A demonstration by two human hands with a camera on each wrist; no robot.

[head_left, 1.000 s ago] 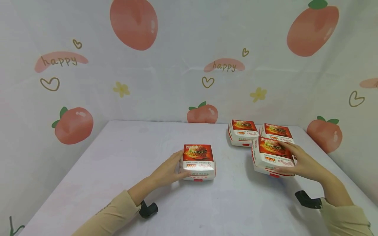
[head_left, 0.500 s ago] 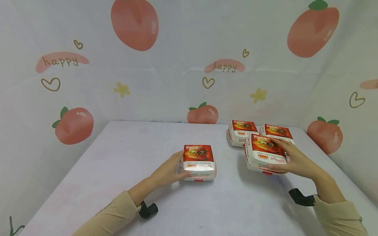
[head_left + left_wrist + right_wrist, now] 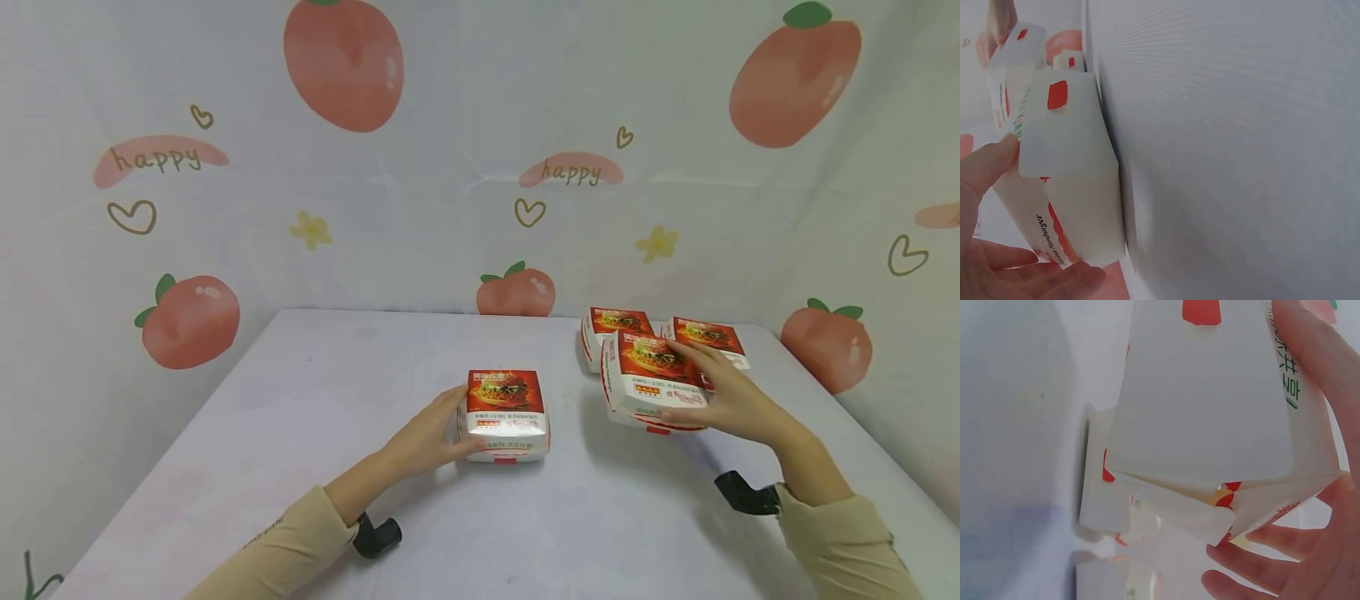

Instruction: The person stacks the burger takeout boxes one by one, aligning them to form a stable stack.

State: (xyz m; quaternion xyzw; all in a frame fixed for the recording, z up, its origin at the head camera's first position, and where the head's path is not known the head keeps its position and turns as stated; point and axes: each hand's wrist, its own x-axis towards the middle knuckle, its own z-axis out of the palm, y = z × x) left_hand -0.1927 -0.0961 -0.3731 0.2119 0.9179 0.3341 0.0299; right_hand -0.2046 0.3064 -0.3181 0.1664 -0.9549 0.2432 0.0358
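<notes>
In the head view, my left hand [image 3: 427, 435] grips the left side of a burger box [image 3: 504, 417] standing near the table's middle. This white carton has a red burger picture on its lid. Seen from the left wrist, the thumb [image 3: 991, 159] lies along the box's upper edge while the other fingers curl at its side. My right hand [image 3: 731, 402] holds a second, matching burger box [image 3: 648, 379] above the table, slightly tilted, its shadow below. From the right wrist, thumb and fingers span this held carton [image 3: 1204, 400], whose side flap gapes a little at one corner.
Two more burger boxes, a left one [image 3: 592, 346] and a right one [image 3: 708, 335], stand side by side at the table's back right, partly covered by the raised carton. A white cloth with peach prints [image 3: 420, 183] hangs behind the white table [image 3: 360, 358].
My right hand has carried its burger box leftward and slightly up, toward the middle of the table. The left hand and its box have stayed in place.
</notes>
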